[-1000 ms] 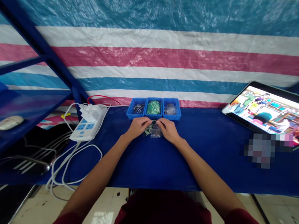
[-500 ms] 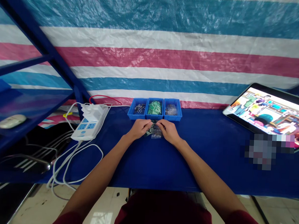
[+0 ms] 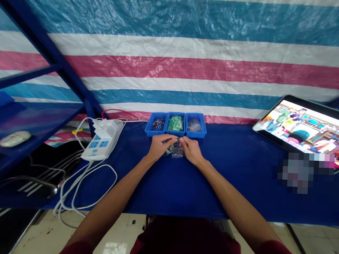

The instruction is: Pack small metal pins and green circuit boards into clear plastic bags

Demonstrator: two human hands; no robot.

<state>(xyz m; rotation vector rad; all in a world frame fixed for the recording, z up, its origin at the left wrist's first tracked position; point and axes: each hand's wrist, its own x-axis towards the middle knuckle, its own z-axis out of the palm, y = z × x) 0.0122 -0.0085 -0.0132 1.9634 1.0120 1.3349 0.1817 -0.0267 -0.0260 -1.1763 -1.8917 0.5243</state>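
A left hand (image 3: 159, 146) and right hand (image 3: 191, 148) pinch a small, dark, slender piece (image 3: 178, 138) near clear plastic packets (image 3: 177, 153), delicate two-handed work likely demanding steady alignment next.

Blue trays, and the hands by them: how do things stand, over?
Left hand and right hand close together at a small dark item, unidentifiable. Clear packet between them. Three blue trays just beyond. Power strip off left.

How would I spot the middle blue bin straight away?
At the far edge of the blue table, by the striped tarp, stand three blue bins in a row. The middle bin is the only one holding green pieces.
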